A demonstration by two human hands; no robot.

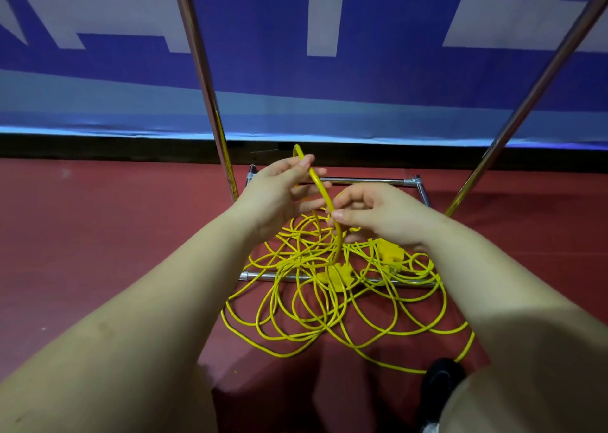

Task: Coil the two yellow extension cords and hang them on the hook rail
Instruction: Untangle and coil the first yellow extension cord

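1. Both hands are working just above the yellow cord pile (332, 287), which is serving as the landmark for everything else.
2. Left hand (283, 195) is pinching a raised strand of yellow cord (320, 190) between thumb and fingers, up and to the far-left of the pile's middle.
3. Right hand (378, 215) is pinching the same strand lower down, thumb pressing it against curled fingers, directly above the pile's far side.
4. That strand is arching over the left fingers, then dropping from the right hand into the pile.
5. Loose loops are lying tangled on the red floor (98, 251), spreading across the near bar of a chrome rack base (365, 180); where one cord ends and the other begins cannot be told.
6. Yellow socket blocks (335, 276) are sitting among the loops, near the pile's middle.
7. Two chrome poles (204, 80) are rising from beyond the pile, one on each side.
8. Behind the pile, a blue banner (296, 87) is covering the wall.
9. A dark shoe (442, 378) is showing at the pile's near-right edge.
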